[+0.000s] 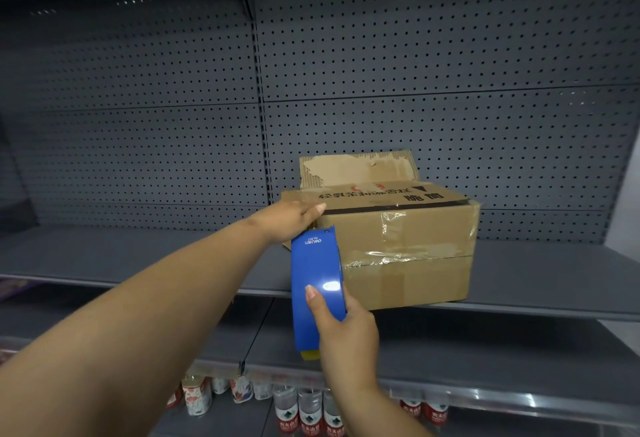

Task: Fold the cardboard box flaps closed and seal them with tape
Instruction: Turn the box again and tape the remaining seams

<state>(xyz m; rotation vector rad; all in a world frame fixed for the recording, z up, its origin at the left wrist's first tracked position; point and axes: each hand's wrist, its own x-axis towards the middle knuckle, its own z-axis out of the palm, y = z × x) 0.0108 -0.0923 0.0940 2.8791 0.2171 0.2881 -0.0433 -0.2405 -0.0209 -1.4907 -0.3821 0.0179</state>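
1. Head view shows the right hand (341, 329) gripping the blue tape dispenser (317, 289), thumb on its side; the other fingers are hidden behind it.
2. The left hand (291, 220) rests on the cardboard box (398, 246) near its top left corner; fingertips partly hidden, so its grip is unclear.
3. The box stands on a grey shelf (536, 274); the far flap (360, 168) is upright and torn.
4. Bottles (308, 409) below are cut off.

A shop aisle: grey metal shelves (138, 256) backed by perforated panels (415, 56), with rows of bottled water (310, 412) and cans (197, 398) stocked on the lower shelf.
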